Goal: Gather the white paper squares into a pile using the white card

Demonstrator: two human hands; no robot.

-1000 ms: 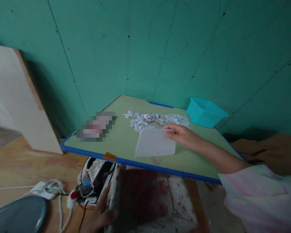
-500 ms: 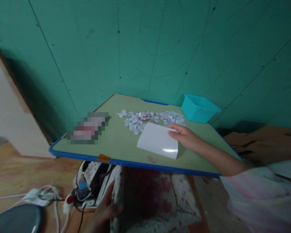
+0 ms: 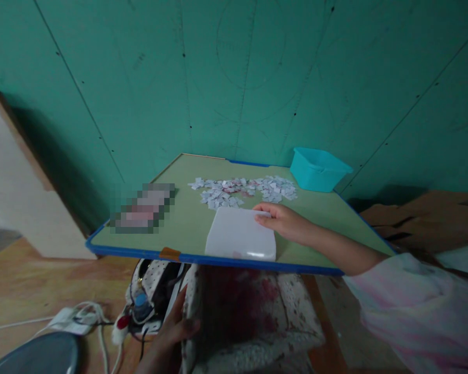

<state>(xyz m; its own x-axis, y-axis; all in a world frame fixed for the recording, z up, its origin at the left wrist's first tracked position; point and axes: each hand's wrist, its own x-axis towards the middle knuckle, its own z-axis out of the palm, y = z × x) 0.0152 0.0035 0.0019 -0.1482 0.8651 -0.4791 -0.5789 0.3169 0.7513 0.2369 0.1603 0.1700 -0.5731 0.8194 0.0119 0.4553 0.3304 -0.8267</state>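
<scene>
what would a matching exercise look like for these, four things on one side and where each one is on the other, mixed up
Things:
1. white sheet
2. turquoise tub
3. paper scraps
4. left hand

Places:
A. spread loosely around the middle of the tabletop
B. at the rim of the patterned container below the table's front edge
C. at the tabletop's back right, by the green wall
D. between the thumb and fingers of the right hand

Pairs: 1-D, 2-C, 3-A, 4-B

Dim light, glare on white sheet (image 3: 241, 235)
</scene>
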